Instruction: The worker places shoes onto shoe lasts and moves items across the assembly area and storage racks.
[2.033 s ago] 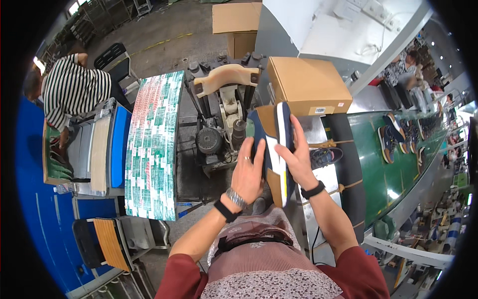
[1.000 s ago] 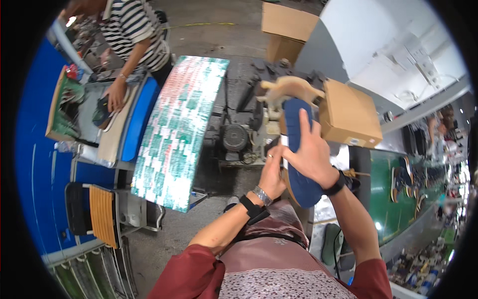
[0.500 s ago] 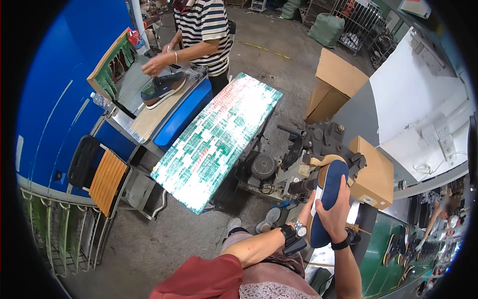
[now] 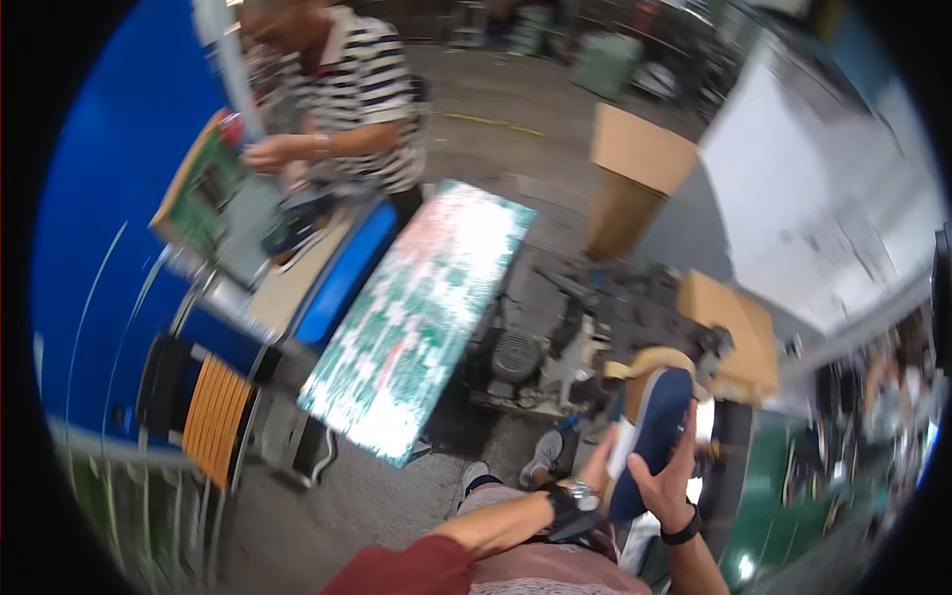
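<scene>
The shoe (image 4: 653, 431) is in front of the wearer, between the two hands and before the machine (image 4: 645, 307), standing tilted with its dark blue sole toward the right. The right hand (image 4: 676, 476) grasps it, thumb across the lower sole and fingers along the far edge. The left hand (image 4: 598, 464) lies against the opposite, pale side; its fingers are partly hidden and blurred, so I cannot tell whether they grip. A carton (image 4: 749, 342) sits just beyond the machine, to the right, and a motor (image 4: 516, 355) is to its left. Farther left is a green-and-white table (image 4: 416, 337). Past that, a co-worker (image 4: 372, 89) in a striped shirt stands at a bench (image 4: 283, 302), bare hands near a second shoe (image 4: 295, 233) resting on it. A green belt (image 4: 769, 496) runs at the right.
</scene>
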`<state>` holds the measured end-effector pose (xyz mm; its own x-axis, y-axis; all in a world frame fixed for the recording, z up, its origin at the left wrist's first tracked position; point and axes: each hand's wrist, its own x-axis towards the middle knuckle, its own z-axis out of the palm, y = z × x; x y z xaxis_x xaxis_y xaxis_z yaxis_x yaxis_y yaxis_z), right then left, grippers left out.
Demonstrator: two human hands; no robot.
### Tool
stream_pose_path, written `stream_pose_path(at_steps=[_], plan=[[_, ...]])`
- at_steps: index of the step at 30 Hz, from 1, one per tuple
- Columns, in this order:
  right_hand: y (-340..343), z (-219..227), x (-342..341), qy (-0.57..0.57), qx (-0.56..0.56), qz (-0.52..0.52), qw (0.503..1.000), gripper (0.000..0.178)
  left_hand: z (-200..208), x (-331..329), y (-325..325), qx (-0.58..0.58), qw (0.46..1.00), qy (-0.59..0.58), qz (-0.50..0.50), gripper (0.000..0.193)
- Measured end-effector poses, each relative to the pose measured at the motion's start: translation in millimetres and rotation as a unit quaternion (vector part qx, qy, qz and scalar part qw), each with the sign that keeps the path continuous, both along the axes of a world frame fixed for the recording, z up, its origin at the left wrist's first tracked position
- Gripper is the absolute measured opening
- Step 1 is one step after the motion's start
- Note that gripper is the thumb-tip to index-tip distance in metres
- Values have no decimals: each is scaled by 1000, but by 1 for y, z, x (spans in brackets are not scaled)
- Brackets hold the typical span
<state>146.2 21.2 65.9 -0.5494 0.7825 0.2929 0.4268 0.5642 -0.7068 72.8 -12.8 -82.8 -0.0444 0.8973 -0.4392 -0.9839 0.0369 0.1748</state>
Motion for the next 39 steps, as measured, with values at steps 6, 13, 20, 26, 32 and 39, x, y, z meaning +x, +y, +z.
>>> stream_pose_path(at_steps=[6, 13, 20, 26, 32, 39], plan=[[36, -73, 24, 348, -595, -145, 710, 52, 1, -95, -74, -40, 984, 82, -151, 55], [41, -105, -59, 414, -558, -8, 719, 93, -1, -163, -142, -63, 884, 384, -260, 66], [43, -26, 58, 434, -391, 126, 802, 110, 19, -178, -164, -62, 794, 535, -283, 57], [-1, -80, 275, 141, -91, -257, 952, 107, 6, -17, -33, 1, 784, 554, -279, 47], [-105, -148, 427, -53, -136, -473, 869, 93, 27, 182, 84, 252, 597, 711, -273, 47], [-135, -231, 412, -115, -117, -436, 885, 58, -8, 258, 161, 442, -5, 862, -250, 49]])
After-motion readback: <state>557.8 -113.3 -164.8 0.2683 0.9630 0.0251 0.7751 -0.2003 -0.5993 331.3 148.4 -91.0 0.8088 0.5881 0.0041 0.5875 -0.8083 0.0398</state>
